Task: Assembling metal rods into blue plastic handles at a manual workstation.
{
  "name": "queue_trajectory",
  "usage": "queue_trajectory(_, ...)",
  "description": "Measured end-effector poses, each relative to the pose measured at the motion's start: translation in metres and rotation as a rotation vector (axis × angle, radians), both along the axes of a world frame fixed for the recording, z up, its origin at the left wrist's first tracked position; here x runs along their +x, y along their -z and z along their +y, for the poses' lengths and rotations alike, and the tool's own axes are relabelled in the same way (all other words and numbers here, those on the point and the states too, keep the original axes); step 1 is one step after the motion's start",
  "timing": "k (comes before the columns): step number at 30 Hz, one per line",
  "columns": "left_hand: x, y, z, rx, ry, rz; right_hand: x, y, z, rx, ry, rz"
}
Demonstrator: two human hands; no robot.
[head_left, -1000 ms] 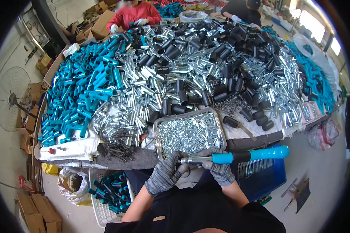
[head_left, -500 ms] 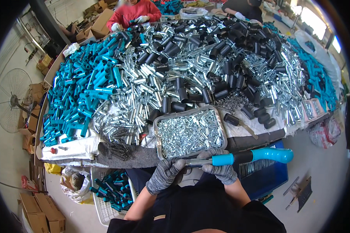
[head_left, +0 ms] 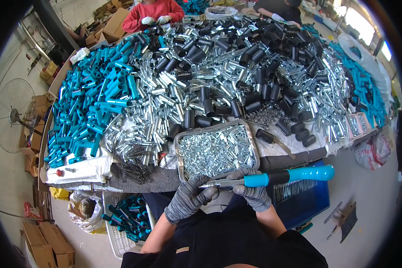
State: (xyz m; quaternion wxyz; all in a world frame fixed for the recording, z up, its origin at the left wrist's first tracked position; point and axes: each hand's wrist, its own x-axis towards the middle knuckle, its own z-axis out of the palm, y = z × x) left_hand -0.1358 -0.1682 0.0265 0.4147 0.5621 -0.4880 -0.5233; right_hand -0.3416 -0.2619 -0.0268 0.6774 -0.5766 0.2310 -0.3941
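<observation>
Between my two grey-gloved hands lies a long teal-and-black tubular tool (head_left: 279, 178), held nearly level just off the table's front edge. Its rounded teal end points right, and a bare metal shaft with a narrow tip points left. My left hand (head_left: 190, 198) is closed around the tip end, thumb and fingers pinching the metal. My right hand (head_left: 254, 193) grips the shaft by the teal collar, fingers behind and thumb in front. Just beyond the hands, a clear tray (head_left: 257, 156) of small silvery metal pieces sits at the table edge.
Heaped on the table are teal tubes (head_left: 89, 107), silvery metal tubes (head_left: 165, 89) and black sleeves (head_left: 205, 100). Dark springs (head_left: 136, 172) lie front left. Below stand a white basket (head_left: 116, 241) of teal-and-black parts and a blue bin (head_left: 306, 205). Co-workers are across the table.
My left hand has shifted slightly along the metal end, so the narrow tip shows more. The tool has tilted slightly, its rounded end a little higher. The co-worker's gloved hands have come together.
</observation>
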Motion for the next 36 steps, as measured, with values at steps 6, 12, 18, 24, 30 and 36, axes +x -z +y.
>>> queue_trajectory(6, 0.000, 0.004, 0.000, -0.028, -0.020, -0.005, -0.001, -0.001, 0.000, 0.023, 0.001, 0.016)
queue_trajectory(12, -0.002, 0.001, -0.001, -0.043, -0.043, -0.079, 0.003, -0.012, 0.003, 0.137, 0.034, 0.038)
queue_trajectory(18, -0.005, 0.015, -0.003, -0.249, -0.068, -0.189, 0.002, -0.007, 0.003, 0.151, 0.042, -0.015)
queue_trajectory(24, -0.016, 0.014, -0.014, -0.399, -0.104, -0.175, 0.005, -0.002, 0.010, 0.198, 0.166, -0.141)
queue_trajectory(30, -0.005, 0.005, -0.019, -0.380, 0.007, -0.311, -0.003, -0.006, 0.007, 0.151, 0.185, -0.091)
queue_trajectory(36, 0.000, -0.001, -0.022, -0.146, 0.057, -0.071, -0.008, -0.030, -0.010, -0.388, 0.110, 0.087)
